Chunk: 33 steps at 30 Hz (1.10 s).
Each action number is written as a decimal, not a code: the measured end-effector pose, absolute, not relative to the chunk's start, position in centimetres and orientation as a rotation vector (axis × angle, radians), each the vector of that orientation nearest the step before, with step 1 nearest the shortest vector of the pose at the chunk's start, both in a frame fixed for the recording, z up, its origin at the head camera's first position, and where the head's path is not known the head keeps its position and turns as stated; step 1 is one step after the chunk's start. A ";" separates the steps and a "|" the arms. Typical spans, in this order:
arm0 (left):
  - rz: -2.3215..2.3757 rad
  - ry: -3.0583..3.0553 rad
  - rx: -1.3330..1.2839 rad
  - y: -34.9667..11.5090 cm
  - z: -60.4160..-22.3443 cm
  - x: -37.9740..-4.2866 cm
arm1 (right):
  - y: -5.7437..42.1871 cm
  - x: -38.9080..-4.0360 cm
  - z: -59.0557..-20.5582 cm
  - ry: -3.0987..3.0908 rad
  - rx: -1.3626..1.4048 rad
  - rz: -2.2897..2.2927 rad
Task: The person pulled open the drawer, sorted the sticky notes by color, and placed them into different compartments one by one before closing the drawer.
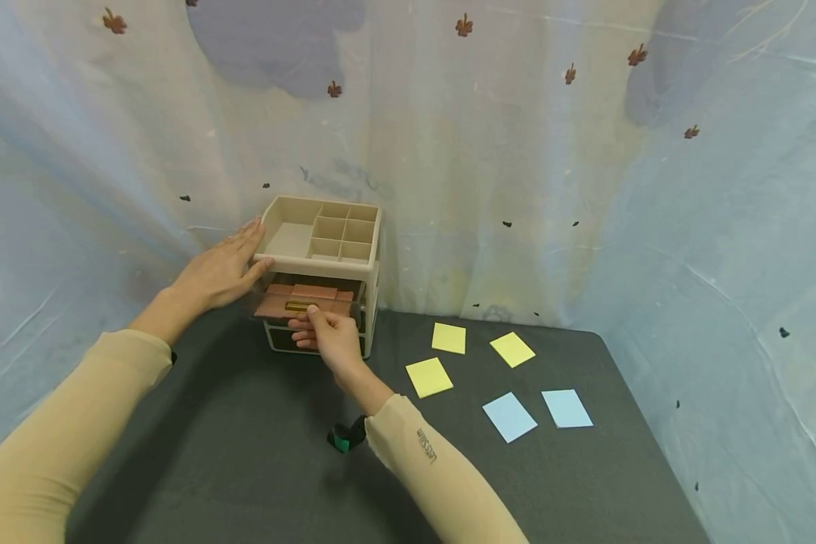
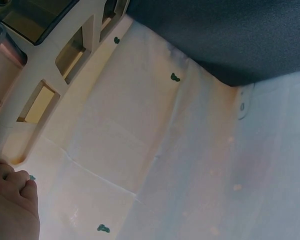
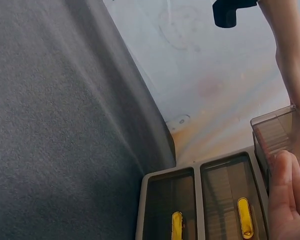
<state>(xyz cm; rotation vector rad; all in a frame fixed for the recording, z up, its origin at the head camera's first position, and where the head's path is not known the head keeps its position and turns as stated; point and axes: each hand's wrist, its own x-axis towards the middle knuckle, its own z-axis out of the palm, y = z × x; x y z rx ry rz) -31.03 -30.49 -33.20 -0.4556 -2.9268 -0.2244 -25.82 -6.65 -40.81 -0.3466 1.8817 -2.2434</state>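
A cream desktop organizer (image 1: 326, 266) with a divided top tray stands at the back left of the table. Its upper drawer (image 1: 343, 310), smoky and see-through, is pulled partway out and has pink-orange paper pads (image 1: 306, 293) inside. My right hand (image 1: 333, 340) is at the drawer front, thumb on the gold drawer handle (image 1: 298, 306) and fingers bent below it. In the right wrist view the fingertips (image 3: 284, 162) are beside that handle. My left hand (image 1: 221, 268) rests with extended fingers against the organizer's left side and top rim.
Yellow sticky notes (image 1: 430, 377) and light blue sticky notes (image 1: 510, 417) lie on the dark table (image 1: 245, 468) to the right. Two drawers (image 3: 225, 200) below are closed, with gold handles. A patterned curtain (image 1: 449, 189) hangs close behind the organizer.
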 end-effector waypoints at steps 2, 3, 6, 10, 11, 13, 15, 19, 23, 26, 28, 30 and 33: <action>-0.229 -2.925 -0.460 -30.5 -33.2 -31.0 | -6.7 -26.1 -40.8 1.887 -0.344 -2.241; -0.227 -2.923 -0.460 -30.5 -33.2 -31.0 | -6.8 -26.2 -40.8 1.889 -0.345 -2.239; -0.232 -2.916 -0.467 -30.5 -33.2 -30.9 | -6.8 -26.6 -40.7 1.892 -0.332 -2.239; -0.225 -2.903 -0.474 -30.6 -33.4 -31.0 | -6.8 -27.2 -40.6 1.892 -0.313 -2.244; -0.222 -2.899 -0.473 -30.6 -33.4 -31.0 | -6.8 -27.3 -40.6 1.892 -0.311 -2.245; -0.219 -2.887 -0.474 -30.6 -33.5 -31.0 | -6.8 -27.6 -40.5 1.901 -0.306 -2.243; -0.225 -2.877 -0.475 -30.6 -33.6 -31.0 | -6.8 -28.0 -40.4 1.914 -0.305 -2.236; -0.237 -2.858 -0.470 -30.7 -34.0 -31.2 | -6.8 -28.7 -40.4 1.945 -0.318 -2.217; -0.244 -2.848 -0.463 -30.8 -34.4 -31.4 | -7.0 -29.4 -40.5 1.968 -0.327 -2.208; -0.248 -2.842 -0.463 -30.9 -34.6 -31.5 | -7.1 -29.9 -40.5 1.987 -0.316 -2.205; -0.248 -2.843 -0.462 -30.9 -34.7 -31.6 | -7.2 -30.2 -40.5 1.998 -0.311 -2.200; -0.253 -2.848 -0.459 -30.8 -34.8 -31.7 | -7.2 -30.5 -40.4 1.999 -0.310 -2.207; -0.259 -2.851 -0.451 -30.8 -34.9 -31.7 | -7.2 -30.8 -40.3 2.000 -0.310 -2.214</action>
